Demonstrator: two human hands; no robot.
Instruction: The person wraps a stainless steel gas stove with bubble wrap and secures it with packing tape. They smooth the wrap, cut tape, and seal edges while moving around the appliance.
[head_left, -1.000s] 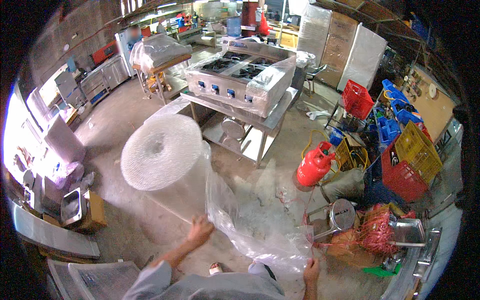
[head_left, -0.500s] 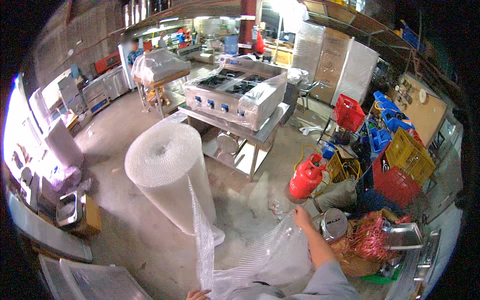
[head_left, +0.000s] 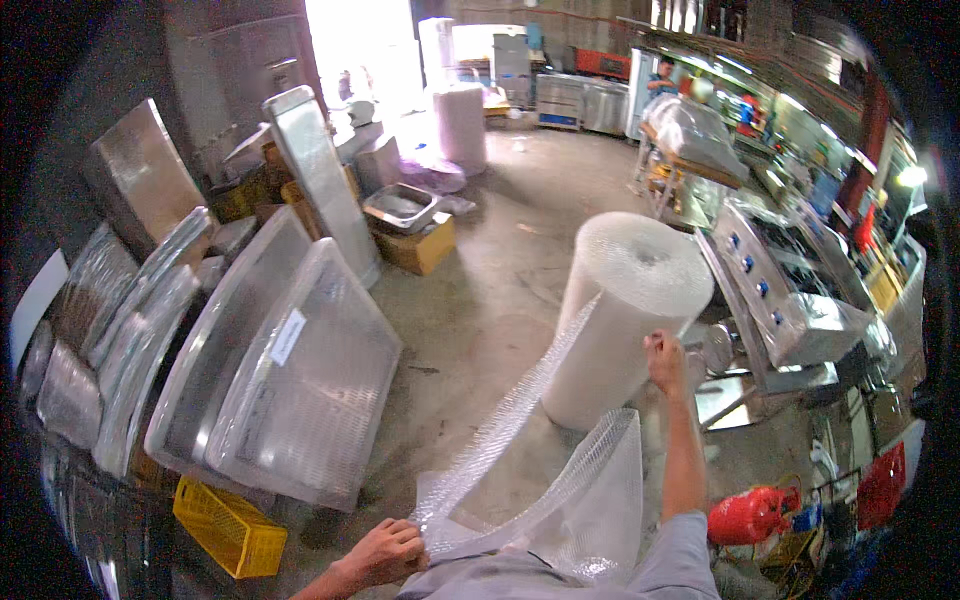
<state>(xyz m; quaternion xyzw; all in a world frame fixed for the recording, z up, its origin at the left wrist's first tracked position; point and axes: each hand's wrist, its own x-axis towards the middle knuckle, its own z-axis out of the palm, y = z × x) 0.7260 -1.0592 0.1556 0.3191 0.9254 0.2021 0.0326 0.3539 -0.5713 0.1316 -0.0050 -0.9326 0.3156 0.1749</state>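
A tall roll of bubble wrap [head_left: 610, 320] stands upright on the floor ahead of me, a loose sheet [head_left: 520, 430] running from it down to my body. At the lower middle, my left hand [head_left: 388, 550] is closed on the edge of this sheet. My right hand [head_left: 667, 362] is raised in front of the roll's right side with curled fingers; whatever they hold, if anything, is hidden. Below that hand, apart from it, the free corner of the sheet stands up near my right forearm.
Wrapped metal panels [head_left: 300, 390] lean at left, above a yellow crate [head_left: 230, 530]. A steel basin [head_left: 402, 207] sits on a cardboard box [head_left: 420, 245]. At right are a wrapped gas stove [head_left: 790, 270] on a table and a red gas cylinder [head_left: 752, 515]. A person [head_left: 661, 80] stands far back.
My view has swung left, bringing the leaning panels in. My right hand has left the sheet's edge and risen toward the roll; the left still grips the wrap.
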